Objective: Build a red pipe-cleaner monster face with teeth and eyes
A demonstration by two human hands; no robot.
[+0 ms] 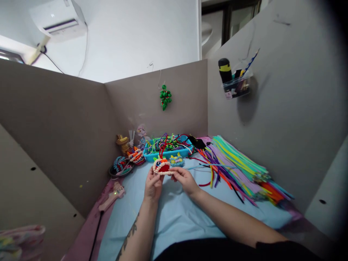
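Note:
My left hand (153,184) is closed around the lower left side of a small pipe-cleaner animal head (164,168), cream-edged with a red middle, orange on top and a dark blue eye. My right hand (187,180) pinches the cream strip at the lower right edge of the same head, thumb and fingers together. Red pipe cleaners rise behind it. Just beyond my fingers lies a blue and yellow pipe-cleaner head (177,160). Whether the right fingertips also hold a separate piece is too small to tell.
Behind stands a blue tray (152,158) of tangled pipe cleaners. Bundles of coloured pipe cleaners (233,159) cover the right. At left are an orange figure (136,156), a dark bowl (127,172) and a pink corded glue gun (112,197). Grey panels enclose the table.

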